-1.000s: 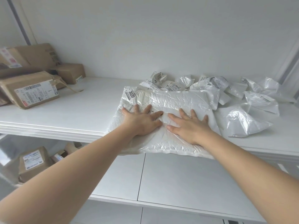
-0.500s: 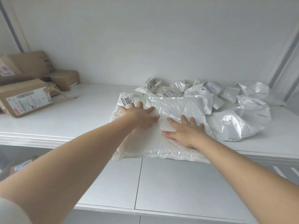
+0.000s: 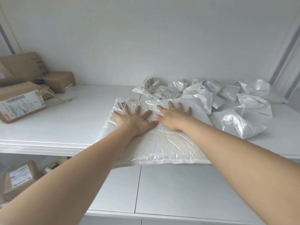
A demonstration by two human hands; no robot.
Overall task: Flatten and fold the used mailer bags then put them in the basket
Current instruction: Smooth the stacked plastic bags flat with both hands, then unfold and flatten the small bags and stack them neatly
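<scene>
A large white mailer bag (image 3: 164, 143) lies spread on the white shelf (image 3: 65, 124), its near edge hanging over the shelf's front. My left hand (image 3: 134, 118) presses flat on its far left part, fingers straight and spread beside the printed label. My right hand (image 3: 173, 116) presses flat just to the right, fingers reaching the bag's far edge. The two thumbs nearly touch. No basket is in view.
A heap of crumpled white mailer bags (image 3: 227, 101) fills the shelf's back right. Several brown cardboard parcels (image 3: 21, 103) stand at the far left. More parcels (image 3: 17, 179) sit below the shelf on the left. White cabinet fronts (image 3: 162, 192) run beneath.
Both hands have slid away from me over the bag toward its far edge, staying flat. The bag lies smoother near the front.
</scene>
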